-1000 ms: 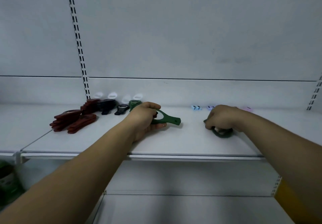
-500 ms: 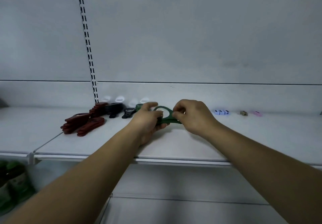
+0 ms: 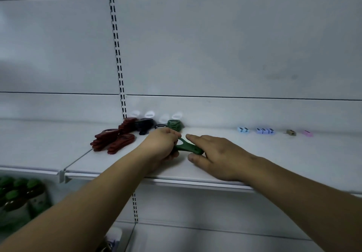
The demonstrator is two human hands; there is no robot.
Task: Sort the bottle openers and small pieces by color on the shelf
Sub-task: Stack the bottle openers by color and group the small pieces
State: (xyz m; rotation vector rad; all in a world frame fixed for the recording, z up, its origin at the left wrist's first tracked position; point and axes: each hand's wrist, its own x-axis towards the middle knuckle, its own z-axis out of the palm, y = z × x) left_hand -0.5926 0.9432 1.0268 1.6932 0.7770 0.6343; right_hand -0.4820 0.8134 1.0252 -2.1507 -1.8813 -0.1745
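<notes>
Leftmost, the red openers (image 3: 112, 140) lie heaped on the shelf (image 3: 274, 163), with the black openers (image 3: 144, 125) and a green stack (image 3: 175, 126) behind them by the back wall. Next, the left hand (image 3: 160, 146) curls round the ring end of a green bottle opener (image 3: 188, 148), low over mid-shelf. The right hand (image 3: 215, 155), fingers loosely straight, brackets its handle tip between thumb and forefinger — whether they touch it I cannot tell. It looks light, stiff plastic — probably best gripped at the ring. The small pieces (image 3: 265, 131) sit well apart, far right.
</notes>
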